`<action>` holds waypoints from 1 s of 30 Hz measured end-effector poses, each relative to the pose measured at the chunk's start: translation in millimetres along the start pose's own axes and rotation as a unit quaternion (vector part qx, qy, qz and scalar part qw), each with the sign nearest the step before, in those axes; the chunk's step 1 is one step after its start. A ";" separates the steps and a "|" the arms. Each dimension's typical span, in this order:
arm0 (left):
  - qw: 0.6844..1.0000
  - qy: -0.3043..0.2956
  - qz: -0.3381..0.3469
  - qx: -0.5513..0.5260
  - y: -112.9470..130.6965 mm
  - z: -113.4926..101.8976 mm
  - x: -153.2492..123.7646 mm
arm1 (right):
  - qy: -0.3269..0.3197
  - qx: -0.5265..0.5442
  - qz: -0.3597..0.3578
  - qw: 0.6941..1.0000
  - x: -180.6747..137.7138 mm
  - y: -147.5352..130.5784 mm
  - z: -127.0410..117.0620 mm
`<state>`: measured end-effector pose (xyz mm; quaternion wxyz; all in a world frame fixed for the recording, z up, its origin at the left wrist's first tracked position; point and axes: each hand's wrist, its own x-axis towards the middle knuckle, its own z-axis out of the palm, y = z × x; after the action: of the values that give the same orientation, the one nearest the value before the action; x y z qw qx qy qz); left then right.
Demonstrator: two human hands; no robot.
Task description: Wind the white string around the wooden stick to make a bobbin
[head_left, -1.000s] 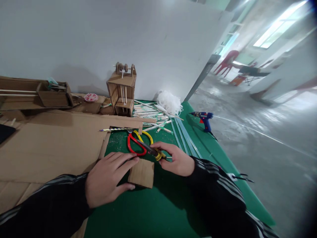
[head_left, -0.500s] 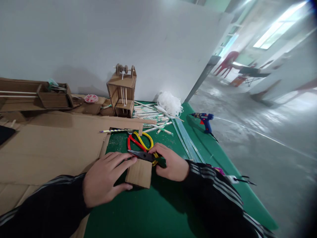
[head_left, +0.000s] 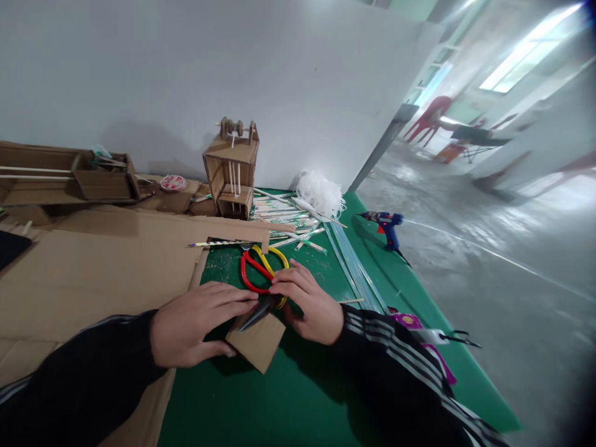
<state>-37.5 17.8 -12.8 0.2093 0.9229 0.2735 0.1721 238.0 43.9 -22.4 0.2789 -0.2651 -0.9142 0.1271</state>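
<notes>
A small square of brown cardboard (head_left: 258,341) lies tilted on the green mat (head_left: 298,397). My left hand (head_left: 195,323) presses on its left side with fingers stretched out over it. My right hand (head_left: 307,304) grips the yellow-handled scissors (head_left: 265,304), whose dark blades point down-left onto the cardboard piece. A red-handled pair of scissors (head_left: 249,273) lies just behind, partly under the yellow one. Both sleeves are black with white stripes.
A big cardboard sheet (head_left: 93,267) covers the table's left. Behind stand a small cardboard tower model (head_left: 231,171), a cardboard box (head_left: 100,177), a pile of sticks (head_left: 279,217), white string (head_left: 320,191), clear strips (head_left: 354,267) and a blue glue gun (head_left: 385,225). The table's right edge drops to the floor.
My right hand swung the yellow scissors round, blades now aimed down-left onto the cardboard piece. The piece turned and slid a little towards me. My left hand stayed on it.
</notes>
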 end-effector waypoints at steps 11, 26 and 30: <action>1.000 0.000 0.004 -0.017 -1.7 2.0 -0.6 | -0.017 -0.017 0.024 0.999 3.4 -6.0 0.2; 0.998 -0.017 0.006 -0.064 -4.7 0.3 -0.9 | -0.047 -0.070 0.040 0.996 4.6 -10.9 -0.9; 0.997 -0.022 0.002 -0.075 -4.2 0.4 -0.5 | -0.027 -0.082 0.035 0.996 5.3 -11.0 -0.9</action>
<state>-39.6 20.5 -15.3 0.2831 0.9088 0.2534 0.1724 230.2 37.9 -15.1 0.2265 -0.3158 -0.9188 0.0687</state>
